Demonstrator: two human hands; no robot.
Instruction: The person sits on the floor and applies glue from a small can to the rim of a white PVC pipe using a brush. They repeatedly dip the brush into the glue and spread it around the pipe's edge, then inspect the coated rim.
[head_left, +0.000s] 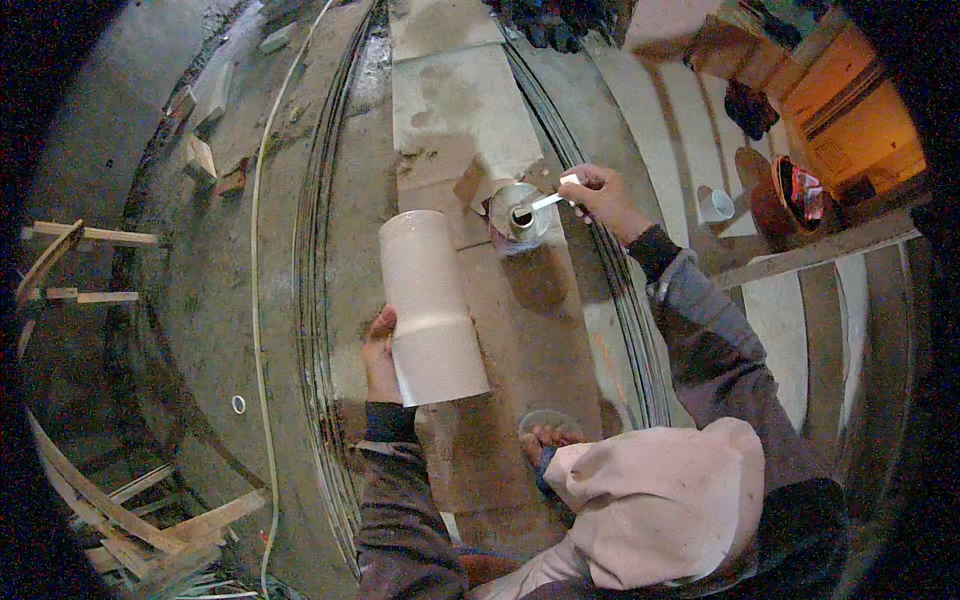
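A cream-white plastic pipe, wider at its near end, is in my left hand. That hand is closed around its left side, and much of the hand is hidden behind the pipe. My right hand pinches a brush by its pale handle. The brush slants into the mouth of a round metal can, so its tip cannot be made out. The can stands on a pale plank-like strip, just right of the pipe's far end.
Bundles of long dark rods run along both sides of the strip. A yellowish hose and a small white ring lie to the left. Wood scraps are piled lower left. A white cup and a reddish-brown bucket are at right.
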